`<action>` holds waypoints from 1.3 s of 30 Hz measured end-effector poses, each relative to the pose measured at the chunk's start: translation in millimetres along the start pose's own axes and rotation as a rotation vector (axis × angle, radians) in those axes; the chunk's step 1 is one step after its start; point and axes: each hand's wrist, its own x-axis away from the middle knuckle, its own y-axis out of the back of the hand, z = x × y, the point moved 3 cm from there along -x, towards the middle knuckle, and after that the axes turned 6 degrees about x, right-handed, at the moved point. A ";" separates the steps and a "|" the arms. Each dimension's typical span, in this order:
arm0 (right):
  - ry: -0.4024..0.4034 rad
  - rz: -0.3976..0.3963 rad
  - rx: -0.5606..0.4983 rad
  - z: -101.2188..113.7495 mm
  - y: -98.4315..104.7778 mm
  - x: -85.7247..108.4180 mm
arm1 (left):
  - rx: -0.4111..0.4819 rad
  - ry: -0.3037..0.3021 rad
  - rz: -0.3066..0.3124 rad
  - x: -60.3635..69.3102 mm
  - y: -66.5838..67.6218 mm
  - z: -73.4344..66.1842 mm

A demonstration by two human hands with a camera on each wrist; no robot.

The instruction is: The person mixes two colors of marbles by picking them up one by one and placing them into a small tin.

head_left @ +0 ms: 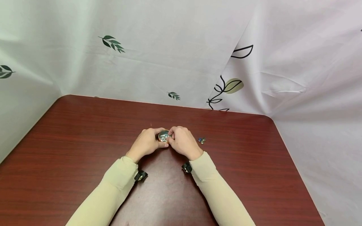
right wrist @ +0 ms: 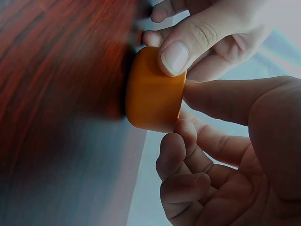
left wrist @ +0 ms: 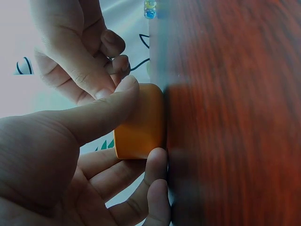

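Observation:
A small round bowl with smooth orange sides (left wrist: 143,125) and a shiny silvery inside (head_left: 163,135) rests on the table. My left hand (head_left: 147,142) grips it from the left, its thumb (right wrist: 175,59) against the near side and its fingers round the other side. Over the bowl's right rim bends my right hand (head_left: 183,140), with the thumb and index fingertips at the opening. Whether those fingertips pinch anything is hidden. Small clear round pieces seem to lie inside the bowl. Right of the right hand sits a little cluster of glass marbles (head_left: 202,140), some bluish.
The reddish-brown wood-grain table (head_left: 85,131) has rounded far corners. White cloth (head_left: 158,62) printed with leaves hangs behind it and along both sides. A small black camera is strapped at each wrist, over cream sleeves (head_left: 118,175).

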 end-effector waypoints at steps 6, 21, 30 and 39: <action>-0.001 -0.003 0.005 -0.1 0.9 0.4 | 0.009 -0.013 -0.003 -0.2 -0.4 0.0; -0.007 -0.023 0.004 -0.1 7.0 5.3 | 0.018 -0.008 -0.004 0.0 0.3 -1.0; -0.002 -0.058 0.003 -4.8 11.9 10.7 | 0.022 -0.013 -0.006 -0.5 -0.4 -0.7; 0.018 -0.086 0.006 -8.8 17.4 13.9 | 0.024 -0.016 -0.007 -0.4 -0.4 -1.2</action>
